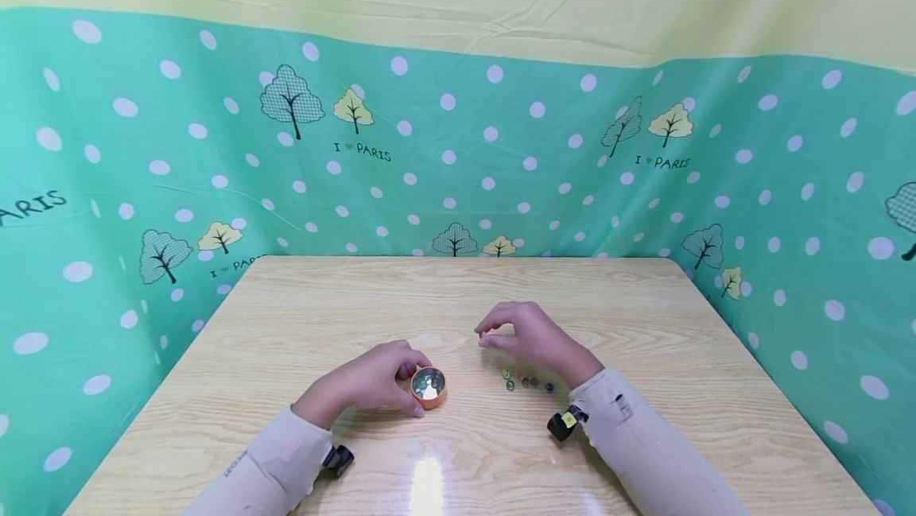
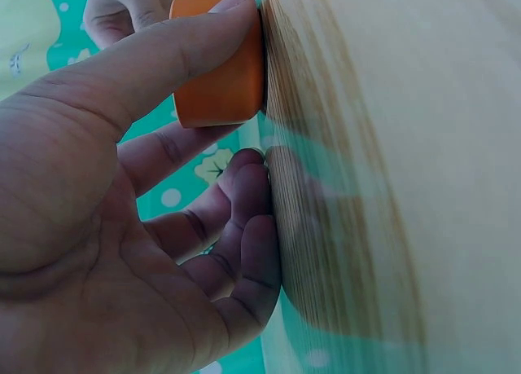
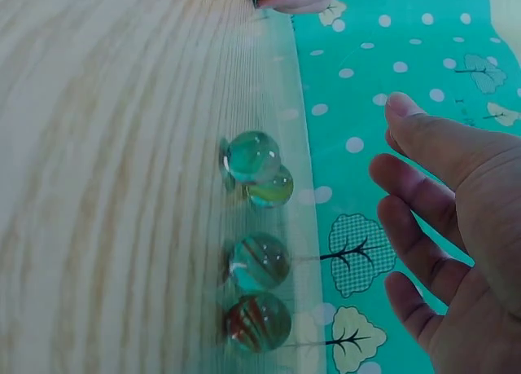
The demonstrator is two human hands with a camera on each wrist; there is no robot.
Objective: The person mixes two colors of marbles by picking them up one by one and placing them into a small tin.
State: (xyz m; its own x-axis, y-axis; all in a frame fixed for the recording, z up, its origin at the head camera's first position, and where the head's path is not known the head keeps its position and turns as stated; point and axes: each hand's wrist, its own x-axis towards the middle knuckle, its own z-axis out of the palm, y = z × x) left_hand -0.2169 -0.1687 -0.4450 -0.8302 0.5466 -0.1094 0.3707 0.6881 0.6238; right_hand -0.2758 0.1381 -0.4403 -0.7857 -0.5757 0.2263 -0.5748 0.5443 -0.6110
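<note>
Holding the cup (image 1: 431,404) on the counter (image 1: 358,293) in the left grip (image 1: 375,378); hovering near the marbles (image 1: 525,382) with a narrow right grip (image 1: 535,340); cannot tell whether holding anything there

Comprises a wood-grain tabletop (image 1: 358,293) bearing one round orange cup (image 1: 430,402) and, to the cup's right, five glass marbles (image 1: 525,382): two green nearest the cup, two darker beyond, one blue farthest.

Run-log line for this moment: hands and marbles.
left hand: grips orange cup on table | right hand: above table, any grasp unclear | glass marbles: on table, right of cup
</note>
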